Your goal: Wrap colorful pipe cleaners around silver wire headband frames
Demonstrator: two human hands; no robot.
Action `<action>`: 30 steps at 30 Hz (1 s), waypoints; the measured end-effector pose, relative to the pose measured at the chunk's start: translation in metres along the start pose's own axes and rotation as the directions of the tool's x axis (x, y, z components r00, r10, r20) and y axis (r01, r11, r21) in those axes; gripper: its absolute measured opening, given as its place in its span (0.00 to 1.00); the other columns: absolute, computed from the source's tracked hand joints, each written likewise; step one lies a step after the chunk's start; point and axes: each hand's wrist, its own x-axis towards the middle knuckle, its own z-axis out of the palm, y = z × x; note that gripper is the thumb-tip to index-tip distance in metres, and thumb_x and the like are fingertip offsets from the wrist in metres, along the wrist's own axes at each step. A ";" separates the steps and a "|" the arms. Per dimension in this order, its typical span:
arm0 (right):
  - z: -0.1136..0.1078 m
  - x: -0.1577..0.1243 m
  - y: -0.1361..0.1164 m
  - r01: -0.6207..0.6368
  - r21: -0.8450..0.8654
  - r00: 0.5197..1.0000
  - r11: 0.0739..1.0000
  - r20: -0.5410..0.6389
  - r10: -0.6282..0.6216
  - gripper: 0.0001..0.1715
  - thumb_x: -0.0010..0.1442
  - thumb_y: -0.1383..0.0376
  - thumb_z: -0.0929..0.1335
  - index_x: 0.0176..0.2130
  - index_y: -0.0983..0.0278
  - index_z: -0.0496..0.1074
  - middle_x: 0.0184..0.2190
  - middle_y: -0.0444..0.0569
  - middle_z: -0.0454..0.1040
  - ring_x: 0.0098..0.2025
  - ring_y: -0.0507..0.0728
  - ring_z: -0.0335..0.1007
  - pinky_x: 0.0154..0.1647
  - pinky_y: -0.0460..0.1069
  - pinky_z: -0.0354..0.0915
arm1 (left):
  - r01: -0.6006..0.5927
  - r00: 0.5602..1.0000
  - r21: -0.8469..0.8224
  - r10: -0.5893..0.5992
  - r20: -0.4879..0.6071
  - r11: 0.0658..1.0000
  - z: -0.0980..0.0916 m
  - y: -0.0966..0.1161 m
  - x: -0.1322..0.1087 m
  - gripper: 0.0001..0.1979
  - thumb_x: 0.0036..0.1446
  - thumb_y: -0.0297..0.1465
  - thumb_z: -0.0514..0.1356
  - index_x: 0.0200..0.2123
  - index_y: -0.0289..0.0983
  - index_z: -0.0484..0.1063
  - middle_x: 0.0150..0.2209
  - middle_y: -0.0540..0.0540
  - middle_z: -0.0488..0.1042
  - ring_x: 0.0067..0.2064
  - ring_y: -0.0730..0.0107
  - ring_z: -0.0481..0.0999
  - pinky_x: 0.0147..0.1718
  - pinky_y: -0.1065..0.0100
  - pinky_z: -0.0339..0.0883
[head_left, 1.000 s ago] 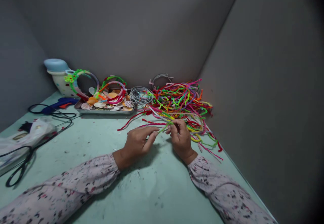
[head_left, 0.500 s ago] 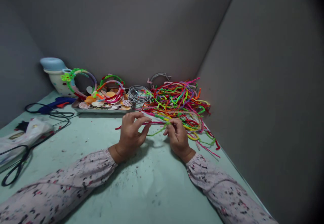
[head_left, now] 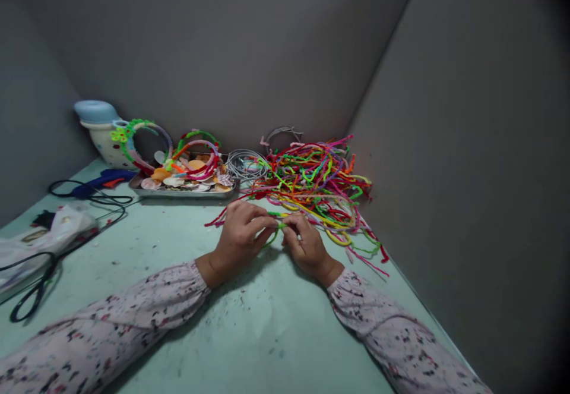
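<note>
Between my hands, low over the table, is a bright green pipe cleaner [head_left: 273, 238], bent so that one end hangs down in a curve. My left hand [head_left: 243, 233] pinches it from the left with thumb and fingers. From the right, my right hand [head_left: 307, 244] grips it close by, the fingertips of both hands nearly touching. The fingers partly hide where it bends. Just behind my hands spreads a tangled heap of coloured pipe cleaners [head_left: 312, 171], with red and pink strands reaching out past my left hand.
A metal tray [head_left: 184, 194] of seashells stands at the back, with fuzzy decorated headbands [head_left: 171, 138] on it. Beside it lies a coil of grey wire [head_left: 247, 165]. On the left are a spotted bottle [head_left: 104, 135], a blue tool [head_left: 100, 183], a black cord [head_left: 53, 263] and a plastic bag [head_left: 71, 224].
My hands have come closer together. My left hand has shifted right and now pinches the green pipe cleaner beside my right fingertips; its loose end has curled downward.
</note>
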 end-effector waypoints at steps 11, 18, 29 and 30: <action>0.001 -0.001 0.002 0.025 -0.017 1.000 1.000 0.015 -0.024 0.06 0.63 0.68 0.60 0.41 0.61 0.64 0.34 0.48 0.69 0.35 0.55 0.67 0.37 0.50 0.65 | -0.018 0.997 -0.046 0.021 0.068 0.999 0.000 -0.002 -0.001 0.03 0.57 0.30 0.59 0.34 0.41 0.74 0.33 0.48 0.75 0.38 0.67 0.70 0.42 0.60 0.56; 0.002 -0.002 0.003 0.031 -0.025 0.999 0.999 0.011 -0.030 0.06 0.63 0.67 0.60 0.41 0.62 0.64 0.34 0.49 0.69 0.36 0.55 0.68 0.38 0.50 0.65 | -0.031 0.996 -0.072 0.036 0.080 0.997 0.001 -0.004 -0.001 0.03 0.57 0.30 0.60 0.35 0.40 0.73 0.33 0.49 0.75 0.38 0.67 0.70 0.42 0.61 0.57; 0.001 -0.001 0.001 0.051 -0.012 0.999 0.999 0.006 -0.051 0.06 0.63 0.68 0.60 0.41 0.62 0.64 0.34 0.50 0.69 0.37 0.56 0.68 0.38 0.51 0.65 | -0.020 0.996 -0.130 0.031 0.081 0.991 0.002 -0.003 -0.002 0.03 0.57 0.30 0.59 0.34 0.39 0.72 0.32 0.47 0.74 0.37 0.67 0.70 0.41 0.61 0.59; 0.001 -0.001 0.001 0.056 -0.013 0.998 0.998 0.003 -0.056 0.06 0.63 0.68 0.60 0.41 0.62 0.64 0.34 0.50 0.69 0.37 0.56 0.67 0.38 0.51 0.65 | -0.013 0.996 -0.136 0.025 0.086 0.991 0.001 -0.003 -0.001 0.03 0.58 0.30 0.59 0.34 0.38 0.72 0.32 0.47 0.74 0.37 0.66 0.70 0.41 0.61 0.59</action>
